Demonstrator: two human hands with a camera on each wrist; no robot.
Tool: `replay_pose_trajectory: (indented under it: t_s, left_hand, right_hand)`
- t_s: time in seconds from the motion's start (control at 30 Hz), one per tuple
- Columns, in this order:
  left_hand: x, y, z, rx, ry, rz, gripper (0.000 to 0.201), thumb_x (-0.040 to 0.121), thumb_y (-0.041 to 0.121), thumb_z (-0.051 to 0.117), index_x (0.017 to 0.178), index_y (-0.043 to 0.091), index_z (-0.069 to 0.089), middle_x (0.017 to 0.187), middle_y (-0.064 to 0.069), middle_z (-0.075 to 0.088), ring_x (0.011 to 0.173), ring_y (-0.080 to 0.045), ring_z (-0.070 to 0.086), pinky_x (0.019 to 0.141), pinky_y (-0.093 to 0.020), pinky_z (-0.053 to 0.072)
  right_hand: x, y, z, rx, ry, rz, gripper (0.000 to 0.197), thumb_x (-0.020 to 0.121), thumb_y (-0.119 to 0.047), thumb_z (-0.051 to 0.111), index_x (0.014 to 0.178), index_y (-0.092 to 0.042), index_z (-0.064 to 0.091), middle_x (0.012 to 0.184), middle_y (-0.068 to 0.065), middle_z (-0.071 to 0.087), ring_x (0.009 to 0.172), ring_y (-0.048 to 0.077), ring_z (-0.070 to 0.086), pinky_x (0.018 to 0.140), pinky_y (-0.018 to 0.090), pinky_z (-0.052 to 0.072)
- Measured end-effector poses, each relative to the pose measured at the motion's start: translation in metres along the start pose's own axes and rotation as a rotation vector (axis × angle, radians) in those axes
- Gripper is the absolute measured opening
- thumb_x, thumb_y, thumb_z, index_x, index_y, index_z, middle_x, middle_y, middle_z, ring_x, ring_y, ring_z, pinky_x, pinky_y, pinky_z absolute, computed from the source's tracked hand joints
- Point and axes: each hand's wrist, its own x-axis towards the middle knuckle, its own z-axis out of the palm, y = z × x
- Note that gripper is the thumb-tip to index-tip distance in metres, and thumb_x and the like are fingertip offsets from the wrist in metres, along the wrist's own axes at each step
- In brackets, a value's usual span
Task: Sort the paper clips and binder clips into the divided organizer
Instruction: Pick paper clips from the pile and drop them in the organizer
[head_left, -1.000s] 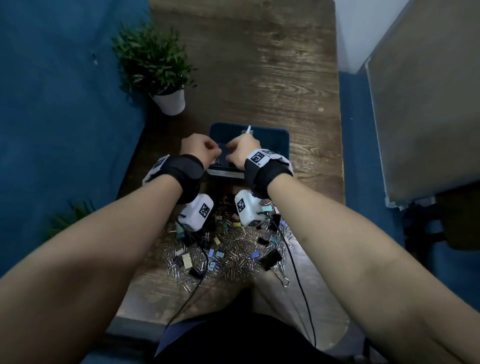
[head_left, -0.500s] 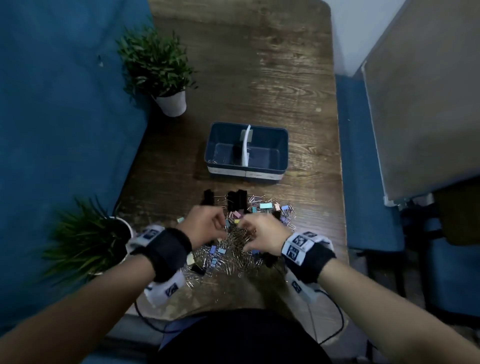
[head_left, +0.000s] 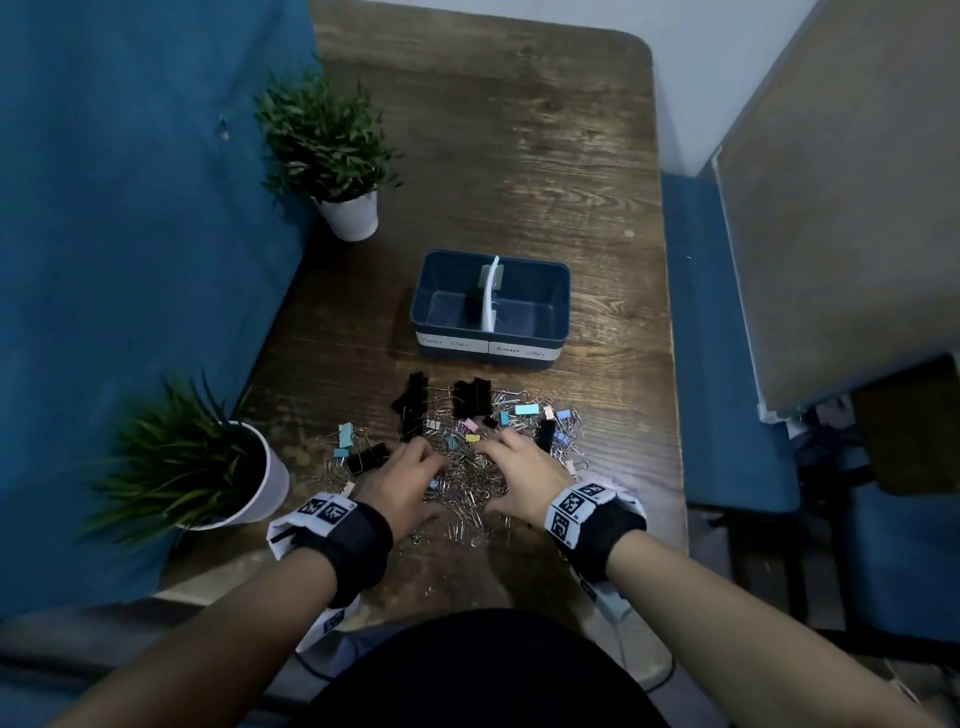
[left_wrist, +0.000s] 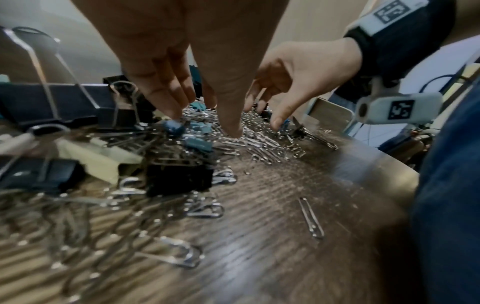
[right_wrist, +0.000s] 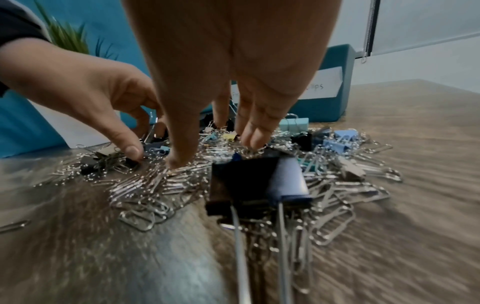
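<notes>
A heap of silver paper clips (head_left: 467, 483) mixed with black and pastel binder clips (head_left: 470, 397) lies on the wooden table near its front edge. Beyond it stands the dark blue divided organizer (head_left: 556, 306) with a white divider and two labels on its front wall. My left hand (head_left: 410, 475) and right hand (head_left: 511, 467) both reach down into the heap with fingers spread and only slightly bent. The left wrist view has the left hand (left_wrist: 205, 125) touching clips with its fingertips, and the right hand (right_wrist: 213, 152) does the same in the right wrist view. Neither hand clearly holds a clip.
A potted plant (head_left: 332, 150) stands at the back left of the table and another (head_left: 182, 467) at the front left, close to my left wrist. A blue partition runs along the left side. Blue seats and a grey board are on the right.
Both hands have come back from the organizer to the heap. In the last half second they lowered onto the paper clips and spread their fingers.
</notes>
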Motion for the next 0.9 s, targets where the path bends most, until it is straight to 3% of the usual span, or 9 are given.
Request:
replay_pose_trajectory:
  t_s: [0.07, 0.2, 0.4, 0.53, 0.73, 0.9]
  left_hand:
    - [0.001, 0.008, 0.006, -0.002, -0.03, 0.021, 0.067, 0.076, 0.038, 0.073, 0.133, 0.019, 0.042, 0.125, 0.0, 0.039, 0.119, -0.016, 0.038, 0.095, -0.03, 0.042]
    - [0.01, 0.02, 0.02, -0.069, -0.009, -0.059, 0.08, 0.072, 0.028, 0.078, 0.138, 0.012, 0.035, 0.128, -0.006, 0.038, 0.123, -0.022, 0.037, 0.103, -0.03, 0.034]
    - [0.02, 0.027, 0.022, -0.162, 0.047, -0.129, 0.071, 0.072, 0.009, 0.075, 0.135, 0.011, 0.041, 0.127, -0.008, 0.044, 0.119, -0.024, 0.046, 0.102, -0.033, 0.039]
    - [0.021, 0.028, 0.019, -0.11, 0.063, -0.097, 0.055, 0.079, 0.006, 0.067, 0.13, 0.012, 0.047, 0.123, -0.008, 0.05, 0.115, -0.025, 0.051, 0.095, -0.033, 0.042]
    - [0.018, 0.029, 0.013, -0.056, 0.039, -0.093, 0.039, 0.087, 0.002, 0.052, 0.126, 0.011, 0.05, 0.118, -0.009, 0.052, 0.109, -0.027, 0.053, 0.089, -0.034, 0.044]
    - [0.014, 0.028, 0.007, -0.065, 0.047, -0.075, 0.025, 0.092, 0.009, 0.051, 0.115, 0.009, 0.059, 0.109, -0.009, 0.059, 0.098, -0.025, 0.058, 0.083, -0.033, 0.046]
  right_hand:
    - [0.003, -0.006, 0.003, -0.071, -0.027, 0.012, 0.096, 0.068, -0.036, 0.084, 0.146, -0.02, 0.03, 0.144, 0.003, 0.036, 0.131, 0.023, 0.035, 0.106, 0.041, 0.04]
    - [0.008, -0.017, 0.012, -0.046, 0.011, 0.007, 0.084, 0.072, -0.013, 0.079, 0.143, -0.013, 0.035, 0.138, 0.005, 0.039, 0.126, 0.024, 0.036, 0.104, 0.038, 0.041]
    - [0.009, -0.023, 0.02, 0.174, 0.148, 0.048, 0.065, 0.074, 0.01, 0.065, 0.134, -0.006, 0.046, 0.131, 0.008, 0.048, 0.126, 0.024, 0.043, 0.109, 0.031, 0.035]
    - [0.009, -0.019, 0.02, 0.168, 0.183, 0.034, 0.048, 0.075, 0.01, 0.06, 0.121, -0.006, 0.057, 0.119, 0.01, 0.057, 0.114, 0.027, 0.052, 0.099, 0.032, 0.041]
    - [0.004, -0.016, 0.022, 0.057, 0.163, -0.024, 0.036, 0.083, 0.006, 0.056, 0.117, -0.005, 0.058, 0.117, 0.012, 0.061, 0.113, 0.027, 0.051, 0.098, 0.032, 0.039]
    - [0.001, -0.015, 0.021, 0.015, 0.172, -0.026, 0.028, 0.092, 0.003, 0.047, 0.115, -0.003, 0.061, 0.108, 0.013, 0.066, 0.107, 0.027, 0.056, 0.096, 0.036, 0.047]
